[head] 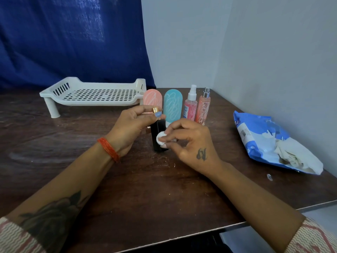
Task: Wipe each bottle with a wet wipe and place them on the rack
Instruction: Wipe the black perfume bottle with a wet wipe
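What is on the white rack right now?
Nothing shows on the white rack; its perforated shelf is bare. Its near right corner is hidden behind the pink bottle, so that spot cannot be checked.

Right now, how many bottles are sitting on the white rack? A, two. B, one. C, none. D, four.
C: the white rack holds nothing; four bottles stand on the table beside it, and the left hand holds the black bottle while the right hand wipes it with a wet wipe.
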Available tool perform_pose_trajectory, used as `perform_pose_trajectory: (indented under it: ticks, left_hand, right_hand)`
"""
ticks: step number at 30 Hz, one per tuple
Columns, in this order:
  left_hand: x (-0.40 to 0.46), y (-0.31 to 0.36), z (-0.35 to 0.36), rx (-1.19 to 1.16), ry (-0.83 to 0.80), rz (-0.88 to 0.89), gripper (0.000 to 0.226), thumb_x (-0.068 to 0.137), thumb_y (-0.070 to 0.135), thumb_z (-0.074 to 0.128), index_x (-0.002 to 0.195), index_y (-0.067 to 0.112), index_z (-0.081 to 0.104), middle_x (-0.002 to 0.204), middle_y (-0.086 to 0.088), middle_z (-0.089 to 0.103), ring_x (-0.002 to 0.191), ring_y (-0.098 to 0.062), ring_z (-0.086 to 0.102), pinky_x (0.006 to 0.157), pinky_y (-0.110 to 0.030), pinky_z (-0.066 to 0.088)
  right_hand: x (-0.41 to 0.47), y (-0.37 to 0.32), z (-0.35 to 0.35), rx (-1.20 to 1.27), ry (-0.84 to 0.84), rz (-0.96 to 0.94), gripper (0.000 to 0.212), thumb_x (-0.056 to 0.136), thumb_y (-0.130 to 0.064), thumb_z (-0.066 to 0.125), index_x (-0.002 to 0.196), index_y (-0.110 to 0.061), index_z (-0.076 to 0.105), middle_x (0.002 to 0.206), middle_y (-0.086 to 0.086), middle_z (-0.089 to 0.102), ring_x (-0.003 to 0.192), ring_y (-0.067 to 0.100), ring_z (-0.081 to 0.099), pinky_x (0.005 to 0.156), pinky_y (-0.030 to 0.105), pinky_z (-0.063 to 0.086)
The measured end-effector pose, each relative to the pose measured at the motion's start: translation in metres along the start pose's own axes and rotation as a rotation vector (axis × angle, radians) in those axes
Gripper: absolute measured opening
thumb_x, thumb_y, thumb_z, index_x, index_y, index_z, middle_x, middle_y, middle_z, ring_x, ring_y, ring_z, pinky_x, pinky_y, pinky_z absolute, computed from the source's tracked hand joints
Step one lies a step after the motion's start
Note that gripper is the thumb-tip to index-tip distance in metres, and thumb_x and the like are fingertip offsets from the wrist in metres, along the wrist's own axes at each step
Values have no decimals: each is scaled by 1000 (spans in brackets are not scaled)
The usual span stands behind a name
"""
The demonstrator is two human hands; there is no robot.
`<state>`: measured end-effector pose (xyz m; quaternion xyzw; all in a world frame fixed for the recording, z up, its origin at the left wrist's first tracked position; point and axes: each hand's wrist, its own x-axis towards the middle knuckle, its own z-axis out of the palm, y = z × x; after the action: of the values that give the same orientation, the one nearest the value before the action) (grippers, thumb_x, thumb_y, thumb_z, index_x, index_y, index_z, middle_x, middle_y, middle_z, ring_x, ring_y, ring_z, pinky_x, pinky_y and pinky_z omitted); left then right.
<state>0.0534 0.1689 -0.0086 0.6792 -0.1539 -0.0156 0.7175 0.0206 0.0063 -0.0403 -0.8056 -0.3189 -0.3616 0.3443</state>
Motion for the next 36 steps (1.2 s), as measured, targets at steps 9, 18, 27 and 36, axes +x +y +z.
perform_pose_trajectory:
  ticks: [9,18,27,36]
  left_hand:
    - [-1,2,0,-9,-34,-23,27,78,15,64,106,15,65,97,0,73,90,-6,68,66,-16,53]
    - [-3,1,3,-10,-100,-32,25,82,15,61,107,17,65,102,-4,73,100,-13,67,91,-33,50]
    - [-4,1,2,60,-181,41,34,76,25,60,110,21,63,101,2,74,98,-6,67,82,-18,51]
    - [-2,1,-2,96,-192,37,32,80,24,59,111,24,66,121,-7,63,108,-12,61,80,-21,53]
  right_hand:
    - [-5,2,-3,-94,-192,7,17,61,-2,68,66,-16,75,77,-3,64,73,10,58,64,27,50]
    - [3,6,-10,-97,233,185,16,77,-7,73,92,-11,73,89,1,70,82,7,64,70,23,56]
    - [4,7,-5,-85,202,-16,19,81,0,67,98,-5,72,97,8,69,93,15,64,82,26,53]
    - [4,12,-5,-96,235,105,18,80,-2,68,96,-9,73,92,5,72,87,8,64,79,12,50]
